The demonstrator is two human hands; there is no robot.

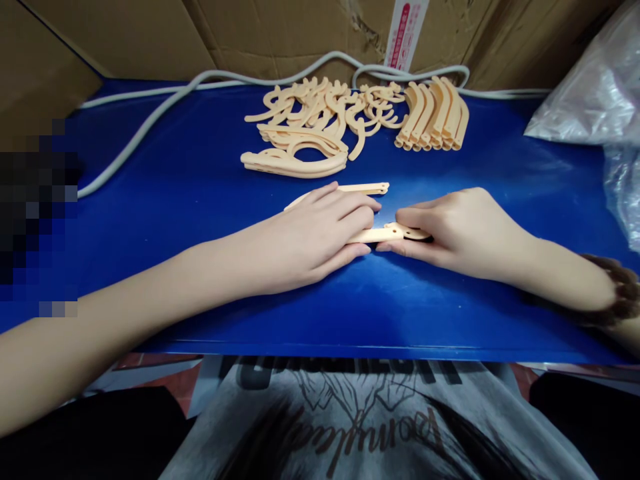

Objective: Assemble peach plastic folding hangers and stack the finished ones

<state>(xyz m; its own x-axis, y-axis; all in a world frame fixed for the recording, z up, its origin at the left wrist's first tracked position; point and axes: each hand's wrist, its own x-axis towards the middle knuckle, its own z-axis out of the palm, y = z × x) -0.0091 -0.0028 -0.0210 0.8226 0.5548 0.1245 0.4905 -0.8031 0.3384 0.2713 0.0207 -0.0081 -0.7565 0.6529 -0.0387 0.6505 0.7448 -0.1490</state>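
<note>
My left hand [335,230] is closed around a cream plastic hanger arm [376,235] just above the blue table. Its thumb lies along the near side of the arm. At the arm's right end, my right hand [457,230] pinches a smaller cream plastic piece with a hole [414,233], which meets or overlaps the arm. Most of this small piece is hidden by the fingers. Behind my left hand lies another cream hanger piece [367,189], partly covered by that hand.
Folded hanger pieces [295,165] lie beyond my hands, with a heap of curved parts [325,103] behind. Hanger arms [435,117] stand in a row at right. A white cable [165,123] runs along the cardboard [280,40]. A clear plastic bag [590,100] sits right.
</note>
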